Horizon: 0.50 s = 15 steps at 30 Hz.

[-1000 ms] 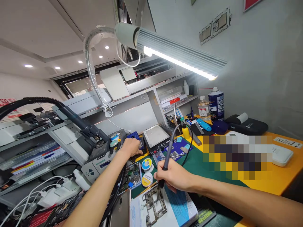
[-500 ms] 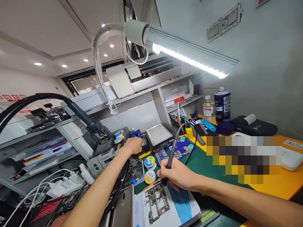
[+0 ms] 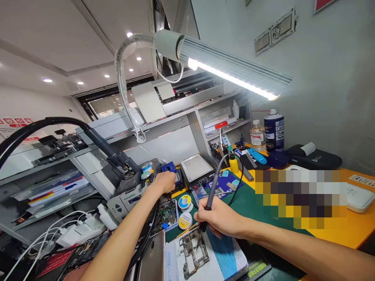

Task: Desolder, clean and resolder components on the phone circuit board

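My right hand [image 3: 215, 216] is closed around the grip of a soldering iron [image 3: 213, 191], whose tip points down over a phone circuit board [image 3: 195, 253]. I cannot tell whether the tip touches it. The board lies flat on a white and blue box [image 3: 225, 253]. Farther back, my left hand [image 3: 165, 182] reaches to the front of a dark soldering station beside a blue box-like part [image 3: 170, 167]. Its fingers are bent, and their tips are hidden behind the hand, so what they touch does not show.
A lit lamp [image 3: 234, 72] hangs overhead. A solder spool [image 3: 184, 201], a round tin [image 3: 185, 221] and a tray of loose boards [image 3: 168, 214] stand left of the box. Behind are a heating plate [image 3: 197, 167] and a yellow bottle [image 3: 233, 164]. The iron's cable loops to the right.
Both hands hold nearly the same places, the right still gripping the soldering iron over the board. The view has shifted slightly.
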Each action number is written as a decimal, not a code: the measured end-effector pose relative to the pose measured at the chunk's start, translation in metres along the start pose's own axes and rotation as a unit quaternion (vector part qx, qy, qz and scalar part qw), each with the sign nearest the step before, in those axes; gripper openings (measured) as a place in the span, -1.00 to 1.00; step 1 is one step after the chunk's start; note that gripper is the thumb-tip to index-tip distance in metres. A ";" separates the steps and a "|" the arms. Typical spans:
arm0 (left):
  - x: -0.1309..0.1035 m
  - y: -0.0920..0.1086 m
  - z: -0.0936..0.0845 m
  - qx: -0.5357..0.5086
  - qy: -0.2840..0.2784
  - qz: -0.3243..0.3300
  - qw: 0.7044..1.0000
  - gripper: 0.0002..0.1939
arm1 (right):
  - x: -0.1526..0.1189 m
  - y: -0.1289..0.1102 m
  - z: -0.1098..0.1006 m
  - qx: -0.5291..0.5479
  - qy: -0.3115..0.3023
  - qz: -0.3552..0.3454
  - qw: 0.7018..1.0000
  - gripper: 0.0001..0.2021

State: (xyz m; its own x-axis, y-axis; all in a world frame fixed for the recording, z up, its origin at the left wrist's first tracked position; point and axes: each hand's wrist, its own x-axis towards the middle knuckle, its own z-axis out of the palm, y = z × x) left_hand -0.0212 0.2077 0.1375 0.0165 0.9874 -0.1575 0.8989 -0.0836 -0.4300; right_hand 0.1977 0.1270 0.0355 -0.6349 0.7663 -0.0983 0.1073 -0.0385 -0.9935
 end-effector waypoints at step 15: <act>0.001 0.018 0.008 -0.021 0.026 -0.027 0.999 -0.59 | -0.004 0.003 -0.003 -0.009 0.014 -0.011 1.000 -0.78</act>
State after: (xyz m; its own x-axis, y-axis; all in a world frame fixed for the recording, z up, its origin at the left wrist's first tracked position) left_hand -0.0088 0.2063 0.1223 -0.0109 0.9960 -0.0892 0.9168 -0.0256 -0.3985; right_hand 0.2029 0.1258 0.0327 -0.6152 0.7849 -0.0743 0.1072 -0.0100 -0.9942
